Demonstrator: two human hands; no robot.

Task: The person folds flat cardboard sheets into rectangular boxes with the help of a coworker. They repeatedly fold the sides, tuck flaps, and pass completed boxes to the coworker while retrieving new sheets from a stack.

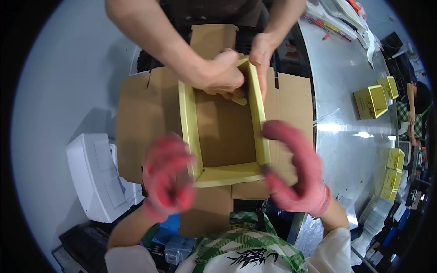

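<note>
A yellow rectangular frame of folded card (187,123) stands on a flat brown cardboard blank (145,118), which shows through its open middle. At the frame's near left corner is my left hand (167,177) in a pink glove, blurred, its fingers curved with a gap between them and the thumb. My right hand (302,175), gloved in pink with dark fingertips, is beside the near right corner, thumb and fingers spread apart. Contact with the frame is unclear for both hands. Opposite, a co-worker's bare hand (223,75) reaches inside the frame, and their other hand (262,57) holds its far right corner.
On the right runs a metal table (337,91) with small yellow boxes (371,102), a stack of clear plastic trays (375,214) and tools at its far end. A white plastic case (98,177) is by the left wall. Another person (412,111) works at the far right.
</note>
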